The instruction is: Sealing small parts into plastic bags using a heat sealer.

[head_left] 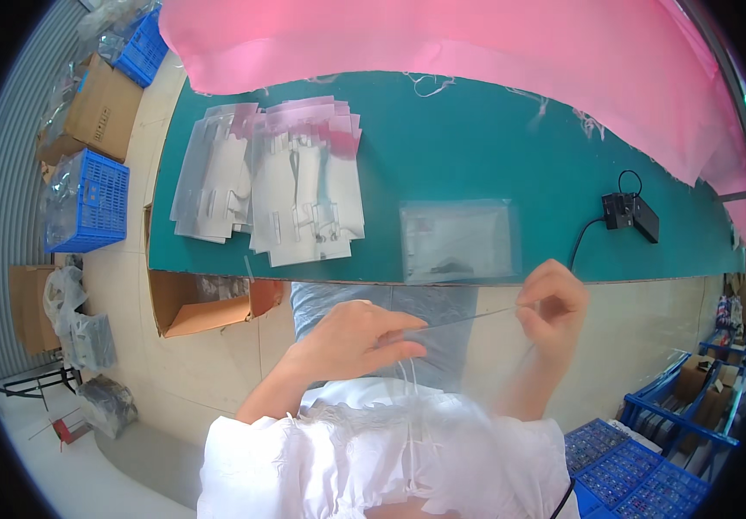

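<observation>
Pinching a clear strip (pixel 468 317) between left hand (pixel 360 337) and right hand (pixel 553 304) below the green table (pixel 477 147); bag (pixel 457 240), packet stacks (pixel 273 177), pink cloth (pixel 442 43) beyond.

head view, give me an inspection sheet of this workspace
surface: green table, far edge draped with pink cloth
job's things: clear bag stretched flat between both hands; another clear bag lies on the table ahead
clutter: fanned stacks of clear bags at table's left
grippers: left hand pinches the bag's left end, right hand pinches its right corner
cables: black cable runs from a small black device over the near edge
surroundings: open carton under the table, blue crates and cartons on the floor left, blue trays lower right
</observation>
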Available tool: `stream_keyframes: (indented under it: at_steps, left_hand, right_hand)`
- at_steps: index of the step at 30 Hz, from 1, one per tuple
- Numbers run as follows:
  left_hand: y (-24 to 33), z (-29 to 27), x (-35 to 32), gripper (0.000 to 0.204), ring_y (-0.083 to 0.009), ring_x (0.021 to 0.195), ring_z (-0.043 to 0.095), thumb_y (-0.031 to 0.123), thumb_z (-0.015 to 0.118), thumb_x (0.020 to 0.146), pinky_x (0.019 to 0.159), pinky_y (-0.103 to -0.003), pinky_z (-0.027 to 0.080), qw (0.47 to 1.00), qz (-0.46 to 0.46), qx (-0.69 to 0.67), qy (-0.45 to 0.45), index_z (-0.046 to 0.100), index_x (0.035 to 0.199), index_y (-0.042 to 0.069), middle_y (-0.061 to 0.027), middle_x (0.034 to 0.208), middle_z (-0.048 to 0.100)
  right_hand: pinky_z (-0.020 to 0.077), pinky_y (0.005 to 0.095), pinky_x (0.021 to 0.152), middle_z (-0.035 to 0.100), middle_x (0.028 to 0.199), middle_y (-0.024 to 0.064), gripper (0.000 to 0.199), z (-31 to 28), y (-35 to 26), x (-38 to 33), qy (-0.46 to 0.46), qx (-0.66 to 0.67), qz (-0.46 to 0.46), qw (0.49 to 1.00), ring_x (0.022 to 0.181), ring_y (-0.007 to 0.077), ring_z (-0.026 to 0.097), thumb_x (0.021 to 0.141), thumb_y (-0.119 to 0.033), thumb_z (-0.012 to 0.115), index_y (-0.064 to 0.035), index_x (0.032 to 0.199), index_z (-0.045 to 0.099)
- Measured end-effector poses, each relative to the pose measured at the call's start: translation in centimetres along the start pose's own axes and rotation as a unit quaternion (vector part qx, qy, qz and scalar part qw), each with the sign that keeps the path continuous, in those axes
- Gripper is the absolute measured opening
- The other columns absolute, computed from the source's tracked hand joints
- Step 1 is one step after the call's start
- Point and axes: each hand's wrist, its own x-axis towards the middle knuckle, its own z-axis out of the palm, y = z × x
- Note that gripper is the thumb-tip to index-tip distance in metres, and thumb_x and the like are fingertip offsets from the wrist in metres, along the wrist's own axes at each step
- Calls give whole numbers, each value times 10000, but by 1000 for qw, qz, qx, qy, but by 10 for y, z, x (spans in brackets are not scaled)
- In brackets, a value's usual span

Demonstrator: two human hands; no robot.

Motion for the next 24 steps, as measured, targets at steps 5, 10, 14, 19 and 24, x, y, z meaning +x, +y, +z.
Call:
stream_keyframes:
  at_steps: [5, 10, 14, 19, 24]
  left_hand:
    - [-7, 3, -1, 302, -294, 674, 597, 322, 645, 882, 631, -388, 440, 999, 5, 40, -6, 690, 1006, 50, -125, 726, 655]
    - [-2, 1, 0, 251, -257, 676, 608, 260, 659, 867, 672, -346, 433, 999, -12, 48, -9, 703, 999, 51, -96, 840, 704]
    - [-1, 0, 1, 238, -265, 687, 606, 246, 669, 859, 675, -352, 436, 999, -14, 40, -10, 704, 992, 51, -102, 852, 702]
    - [-5, 6, 4, 192, -257, 762, 594, 198, 678, 850, 705, -353, 436, 993, 79, 51, 70, 708, 988, 68, -81, 811, 678]
    - [-6, 2, 4, 155, -228, 764, 589, 180, 671, 857, 723, -339, 435, 996, 79, 35, 5, 723, 960, 76, -50, 763, 670]
  right_hand:
    - [365, 206, 496, 588, 747, 58, 184, -5, -2, -3, 13, 0, 19, 1000, 588, 92, 505, 542, 50, 665, -14, 715, 670]
    - [364, 206, 494, 584, 746, 56, 183, -6, 0, -2, 7, 10, 14, 1000, 586, 91, 502, 545, 46, 665, -13, 718, 667]
    - [369, 210, 503, 583, 735, 56, 183, -7, 2, -3, 8, 5, 9, 1000, 603, 97, 509, 540, 42, 664, -19, 712, 666]
    - [374, 217, 517, 587, 727, 56, 186, -5, 1, -4, 11, 9, 14, 1000, 622, 107, 522, 534, 36, 663, -25, 709, 667]
    - [375, 220, 518, 589, 718, 57, 185, -6, 1, -3, 4, 4, 1, 1000, 622, 109, 525, 529, 35, 661, -26, 704, 665]
